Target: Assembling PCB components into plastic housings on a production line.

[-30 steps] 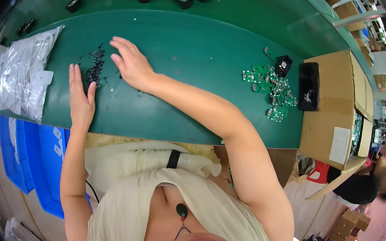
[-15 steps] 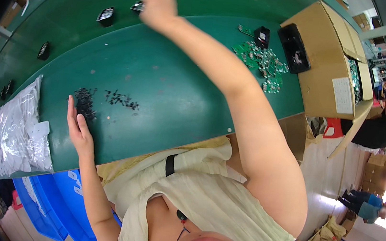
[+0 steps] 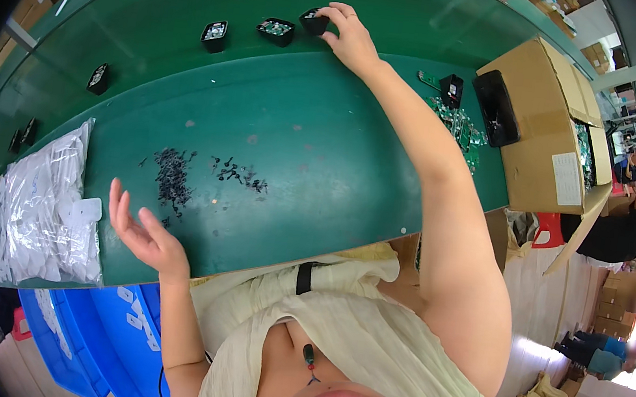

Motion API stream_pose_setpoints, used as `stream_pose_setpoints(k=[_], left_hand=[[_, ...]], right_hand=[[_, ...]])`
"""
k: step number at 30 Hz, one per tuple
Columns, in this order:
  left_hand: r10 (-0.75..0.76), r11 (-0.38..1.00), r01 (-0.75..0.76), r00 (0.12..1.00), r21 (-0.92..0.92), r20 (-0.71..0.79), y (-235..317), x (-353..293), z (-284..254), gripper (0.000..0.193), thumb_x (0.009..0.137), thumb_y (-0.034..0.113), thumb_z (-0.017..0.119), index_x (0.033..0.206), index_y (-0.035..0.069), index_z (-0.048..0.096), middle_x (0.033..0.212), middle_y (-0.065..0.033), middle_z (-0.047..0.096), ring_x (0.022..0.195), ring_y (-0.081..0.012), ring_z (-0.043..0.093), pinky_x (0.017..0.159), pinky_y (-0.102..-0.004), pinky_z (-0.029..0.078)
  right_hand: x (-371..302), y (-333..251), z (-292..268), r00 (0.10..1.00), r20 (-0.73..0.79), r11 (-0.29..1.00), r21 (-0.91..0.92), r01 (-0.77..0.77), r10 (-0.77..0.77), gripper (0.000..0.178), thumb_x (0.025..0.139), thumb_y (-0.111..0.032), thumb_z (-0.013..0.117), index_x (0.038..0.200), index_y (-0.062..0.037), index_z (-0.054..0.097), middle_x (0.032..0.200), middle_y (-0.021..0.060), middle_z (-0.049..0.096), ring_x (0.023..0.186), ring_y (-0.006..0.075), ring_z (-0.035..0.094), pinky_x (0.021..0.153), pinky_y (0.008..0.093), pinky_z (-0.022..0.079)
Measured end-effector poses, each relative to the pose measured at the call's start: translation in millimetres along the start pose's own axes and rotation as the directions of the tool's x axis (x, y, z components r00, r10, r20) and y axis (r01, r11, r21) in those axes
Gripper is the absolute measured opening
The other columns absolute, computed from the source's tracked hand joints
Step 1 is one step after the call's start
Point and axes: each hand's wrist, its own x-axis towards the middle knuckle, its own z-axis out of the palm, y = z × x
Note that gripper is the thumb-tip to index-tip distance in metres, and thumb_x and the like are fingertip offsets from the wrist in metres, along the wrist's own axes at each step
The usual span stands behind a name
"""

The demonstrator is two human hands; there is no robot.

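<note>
Across the green surface (image 3: 318, 198), the right hand (image 3: 353, 44), blurred in motion half a second ago, shows sharply at the far side; the left hand (image 3: 152, 244) has rolled palm-up, fingers apart, empty. The right fingers hold the far row's rightmost black cup (image 3: 311, 21), beyond scattered black parts (image 3: 173, 179).

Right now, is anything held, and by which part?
The right hand seems to grip a black box by its right side; the left hand holds nothing.
</note>
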Motion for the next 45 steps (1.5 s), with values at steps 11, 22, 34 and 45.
stream_pose_setpoints(k=[11,22,34,45], left_hand=[[-0.141,0.189,0.931,0.34,-0.312,0.93,89,18,108,0.034,0.093,0.024,0.041,0.115,-0.001,0.037,0.106,-0.0152,0.051,0.091,-0.0233,0.057,0.077,-0.0337,0.05],[-0.196,0.579,0.779,0.419,-0.24,0.886,54,67,250,0.046,0.085,0.023,0.056,0.112,-0.01,0.039,0.088,-0.0147,0.057,0.068,-0.0162,0.06,0.066,-0.0268,0.05],[-0.432,0.737,0.669,0.359,0.095,0.827,20,104,361,0.046,0.082,0.029,0.059,0.098,-0.013,0.046,0.087,-0.0161,0.052,0.06,-0.0227,0.061,0.051,-0.0253,0.052],[0.162,0.514,0.828,-0.349,0.224,0.923,131,33,207,0.065,0.086,0.057,0.033,0.12,0.001,0.037,0.094,-0.0123,0.056,0.076,-0.0225,0.061,0.059,-0.0292,0.052]], right_hand=[[-117,-101,-52,0.941,-0.014,0.898,0.292,0.328,-0.339,0.043,0.069,0.012,0.051,0.105,-0.0095,0.057,0.129,0.0156,0.04,0.109,0.0294,0.049,0.08,0.0323,0.049],[-128,20,-111,0.874,-0.445,0.883,-0.308,-0.353,0.194,0.051,0.073,-0.027,0.066,0.116,-0.0059,0.047,0.11,0.0137,0.054,0.098,0.0316,0.052,0.082,0.0412,0.041],[-123,72,-120,0.814,-0.262,0.779,-0.247,-0.576,0.519,0.053,0.066,-0.024,0.071,0.11,-0.0063,0.047,0.097,0.012,0.058,0.094,0.0277,0.053,0.08,0.0391,0.039],[-172,-46,-143,0.994,-0.005,0.953,0.281,0.11,-0.113,0.034,0.064,-0.017,0.073,0.085,-0.0086,0.048,0.111,0.0076,0.055,0.091,0.027,0.053,0.079,0.0366,0.042]])
